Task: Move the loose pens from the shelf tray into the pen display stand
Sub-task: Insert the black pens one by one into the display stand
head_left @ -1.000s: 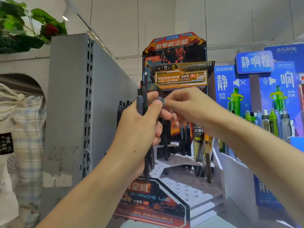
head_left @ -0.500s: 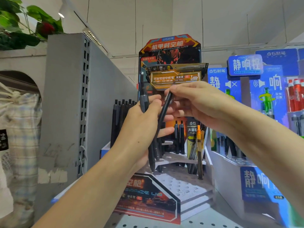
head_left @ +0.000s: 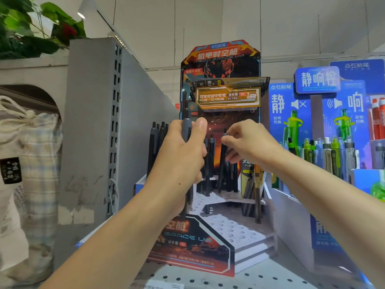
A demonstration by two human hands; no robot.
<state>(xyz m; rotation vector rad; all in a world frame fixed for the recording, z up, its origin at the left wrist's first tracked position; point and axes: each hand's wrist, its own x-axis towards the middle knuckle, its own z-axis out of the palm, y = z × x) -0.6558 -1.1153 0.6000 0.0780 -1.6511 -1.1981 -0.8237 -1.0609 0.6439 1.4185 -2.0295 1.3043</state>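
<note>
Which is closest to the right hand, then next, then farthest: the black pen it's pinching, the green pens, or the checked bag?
From the right hand, head view:
1. Black pen, pinched in its fingers, over the stand.
2. Green pens, to its right, next display.
3. Checked bag, far left, past the grey panel.

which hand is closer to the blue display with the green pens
Right. The right hand pinches a black pen beside the blue display; the left hand grips pens further left.
</note>
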